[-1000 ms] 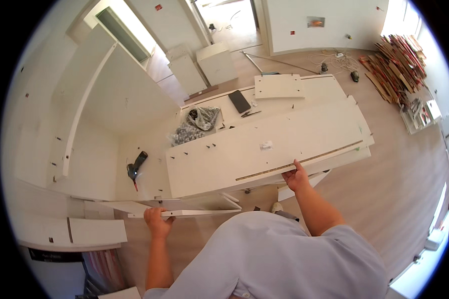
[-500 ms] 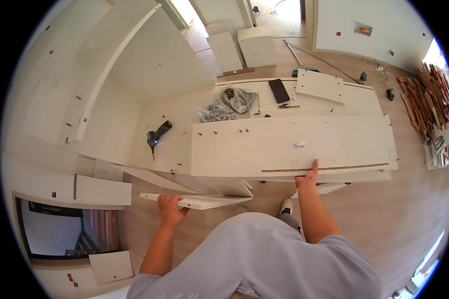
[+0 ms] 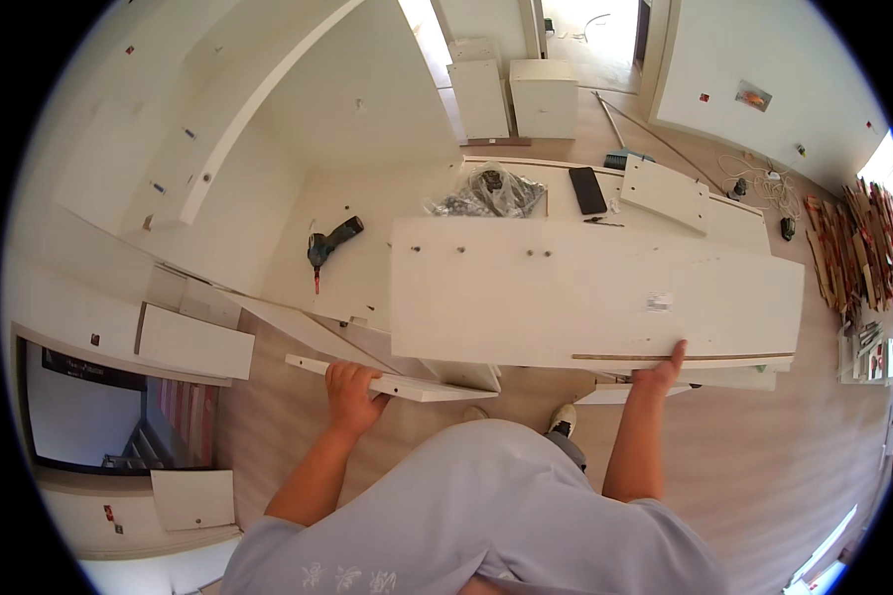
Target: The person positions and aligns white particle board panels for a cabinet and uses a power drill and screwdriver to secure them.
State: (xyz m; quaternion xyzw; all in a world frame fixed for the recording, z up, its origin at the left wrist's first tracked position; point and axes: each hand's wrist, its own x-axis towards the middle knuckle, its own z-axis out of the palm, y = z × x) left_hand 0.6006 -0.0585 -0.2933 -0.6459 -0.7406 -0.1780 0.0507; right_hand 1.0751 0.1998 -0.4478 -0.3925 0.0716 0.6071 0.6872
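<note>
My left hand (image 3: 353, 395) is closed round the near edge of a white board (image 3: 432, 389), fingers over its top. My right hand (image 3: 659, 373) grips the near edge of a long white panel (image 3: 526, 297), thumb on top and the other fingers hidden beneath. This panel has several dark connector pins along its left end, a label and a brown groove near its front edge. Behind it lie a clear plastic bag of small fittings (image 3: 491, 193), a black phone (image 3: 587, 190), a drill bit (image 3: 603, 222) and a smaller white board (image 3: 665, 193).
A cordless drill (image 3: 329, 248) lies on the white surface to the left, beside a tall cabinet side (image 3: 367, 99). White boxes (image 3: 544, 99) and a broom (image 3: 627, 157) stand at the back. Scrap wood strips (image 3: 858, 253) are piled at right, near a tangled cable (image 3: 761, 177).
The view has shifted. The long panel has moved left against the things behind it and now covers more of the fittings bag. Both hands keep their grip.
</note>
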